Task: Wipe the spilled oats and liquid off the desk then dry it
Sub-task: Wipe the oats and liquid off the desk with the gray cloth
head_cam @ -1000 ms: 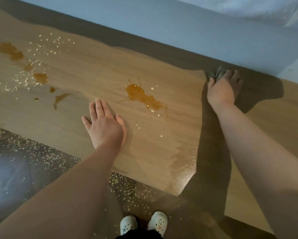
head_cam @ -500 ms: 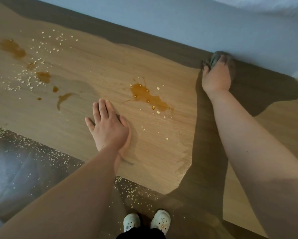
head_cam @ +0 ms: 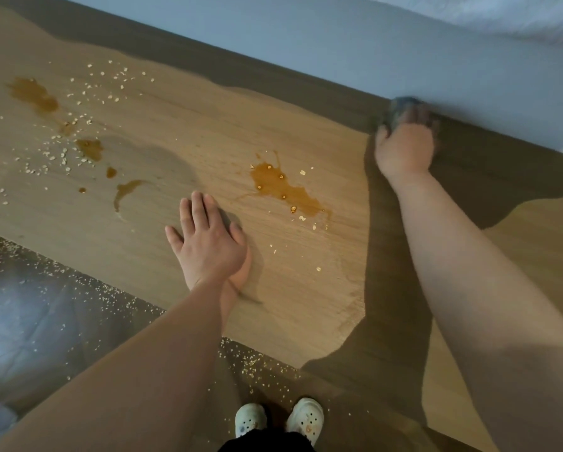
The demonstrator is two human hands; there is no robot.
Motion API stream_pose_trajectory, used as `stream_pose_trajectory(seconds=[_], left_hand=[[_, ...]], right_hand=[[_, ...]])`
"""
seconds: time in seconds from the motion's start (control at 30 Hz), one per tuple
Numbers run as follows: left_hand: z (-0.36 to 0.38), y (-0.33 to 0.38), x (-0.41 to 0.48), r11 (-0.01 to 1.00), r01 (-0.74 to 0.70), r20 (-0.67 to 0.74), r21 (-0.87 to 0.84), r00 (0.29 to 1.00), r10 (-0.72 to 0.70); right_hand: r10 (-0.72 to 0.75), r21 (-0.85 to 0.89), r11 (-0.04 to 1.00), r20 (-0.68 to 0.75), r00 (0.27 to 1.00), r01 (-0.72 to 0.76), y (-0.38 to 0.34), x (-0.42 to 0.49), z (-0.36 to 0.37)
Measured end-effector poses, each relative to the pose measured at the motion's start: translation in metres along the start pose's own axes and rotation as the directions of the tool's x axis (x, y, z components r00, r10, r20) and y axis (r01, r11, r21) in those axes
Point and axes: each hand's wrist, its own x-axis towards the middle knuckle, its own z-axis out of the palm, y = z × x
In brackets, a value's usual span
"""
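My right hand (head_cam: 404,151) is stretched to the far edge of the desk (head_cam: 306,305), where it meets the pale wall (head_cam: 339,44), and a dark grey cloth (head_cam: 402,107) sits bunched under its fingers. That corner is shadowed and blurred, so I cannot tell whether my fingers curl round the cloth or lie flat on top of it. I judge I'm starting at the back so I can pull the mess forward.

My left hand (head_cam: 208,243) lies flat on a dry patch near the front edge, fingers straight and close together, thumb out. It holds nothing. It looks placed there to take my weight during the long reach.

The spill is well apart from the cloth and untouched. An amber puddle (head_cam: 283,190) lies between my two hands, just beyond the left one, with a few soaked flakes in it. More puddles (head_cam: 34,96) and scattered oats (head_cam: 61,154) lie far to the left.

The desk is smooth wood-grain laminate. The liquid stands on it in crisp-edged pools rather than soaking in, so it should lift off easily. The oats are thin, pale, flat flakes. The dry ones will skid ahead of a cloth and the wet ones will likely cling. Many already litter the dark glossy floor (head_cam: 45,321) along the desk's front edge, near my pale clogs (head_cam: 280,419).
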Motion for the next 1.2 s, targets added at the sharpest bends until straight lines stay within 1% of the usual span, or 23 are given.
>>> stream_pose_trajectory(seconds=[0.03,0.1,0.13,0.17,0.2,0.3,0.33,0.37,0.43,0.5,0.53,0.6,0.67,0.73,0.8,0.87,0.97,1.0,1.03,1.07,1.13,1.17,1.2], left_hand=[[0.0,0.0,0.0,1.0,0.001,0.003,-0.001,1.0,-0.001],[0.0,-0.001,0.0,1.0,0.003,0.002,-0.008,1.0,-0.003],[0.0,0.0,0.0,1.0,0.002,-0.001,-0.01,1.0,-0.002],[0.0,0.0,-0.001,1.0,0.0,-0.006,-0.011,1.0,0.0],[0.001,0.0,-0.001,1.0,-0.003,-0.015,-0.011,1.0,0.003],[0.003,0.0,-0.002,1.0,-0.002,-0.051,-0.008,0.999,0.002],[0.004,0.0,-0.003,1.0,0.001,-0.06,-0.004,0.998,-0.002],[0.005,0.0,-0.004,1.0,0.003,-0.07,-0.002,0.998,-0.003],[0.006,0.001,-0.006,1.0,0.005,-0.087,-0.004,0.996,-0.005],[0.006,0.001,-0.006,1.0,0.007,-0.096,-0.008,0.995,-0.008],[0.006,0.001,-0.006,1.0,0.005,-0.098,-0.007,0.995,-0.006],[0.007,0.001,-0.006,1.0,0.004,-0.099,-0.008,0.995,-0.005],[0.007,0.001,-0.005,1.0,0.006,-0.11,-0.005,0.994,-0.007],[0.008,0.001,-0.005,1.0,0.003,-0.117,-0.006,0.993,-0.004],[0.008,0.001,-0.005,1.0,0.003,-0.118,-0.009,0.993,-0.004],[0.008,0.001,-0.006,1.0,0.002,-0.117,-0.007,0.993,-0.003],[0.008,0.0,-0.006,1.0,-0.003,-0.12,-0.006,0.993,0.002],[0.008,0.0,-0.005,1.0,-0.006,-0.125,-0.007,0.992,0.005],[0.009,0.0,-0.005,1.0,-0.008,-0.127,-0.007,0.992,0.007],[0.009,0.0,-0.005,1.0,-0.01,-0.126,-0.005,0.992,0.009],[0.009,0.0,-0.005,1.0,-0.01,-0.119,-0.002,0.993,0.009],[0.009,0.0,-0.005,1.0,-0.009,-0.117,-0.001,0.993,0.009],[0.008,-0.001,-0.006,1.0,-0.01,-0.113,0.002,0.993,0.01]], right_hand=[[-0.153,0.008,0.988,0.037,0.988,0.153,-0.009,-0.015,0.002],[-0.439,0.058,0.898,0.121,0.89,0.436,-0.016,-0.05,0.007],[-0.519,0.07,0.854,0.149,0.841,0.515,-0.013,-0.061,0.006],[-0.554,0.049,0.832,0.151,0.819,0.553,-0.005,-0.062,0.002],[-0.537,0.002,0.841,0.135,0.833,0.541,0.004,-0.056,-0.002],[-0.269,-0.097,0.958,0.031,0.963,0.271,0.02,-0.022,-0.011],[-0.207,-0.099,0.973,0.012,0.978,0.207,0.015,-0.02,-0.014],[-0.21,-0.098,0.973,-0.006,0.978,0.209,0.005,-0.027,-0.017],[-0.347,-0.074,0.935,0.014,0.938,0.347,-0.014,-0.059,-0.014],[-0.533,-0.045,0.843,0.075,0.843,0.537,-0.017,-0.103,-0.011],[-0.577,-0.041,0.812,0.103,0.81,0.583,-0.01,-0.117,-0.011],[-0.531,-0.071,0.842,0.06,0.845,0.534,0.012,-0.115,-0.011],[-0.36,-0.092,0.929,-0.006,0.933,0.358,0.031,-0.086,-0.009],[-0.183,0.043,0.982,-0.034,0.982,0.185,0.041,-0.055,-0.008],[-0.101,0.168,0.98,-0.04,0.994,0.106,0.031,-0.053,-0.007],[-0.211,0.141,0.967,-0.024,0.977,0.213,0.017,-0.076,-0.005],[-0.466,0.045,0.885,0.116,0.877,0.464,0.025,-0.112,-0.007],[-0.497,0.031,0.867,0.119,0.86,0.497,0.035,-0.106,-0.009],[-0.475,0.029,0.88,0.091,0.875,0.474,0.047,-0.094,-0.01],[-0.385,0.04,0.923,0.056,0.921,0.384,0.058,-0.081,-0.012],[-0.115,0.1,0.988,0.0,0.993,0.115,0.073,-0.06,-0.015],[-0.033,0.116,0.993,-0.017,0.999,0.035,0.069,-0.061,-0.014],[-0.034,0.113,0.993,-0.024,0.999,0.036,0.058,-0.071,-0.014]])
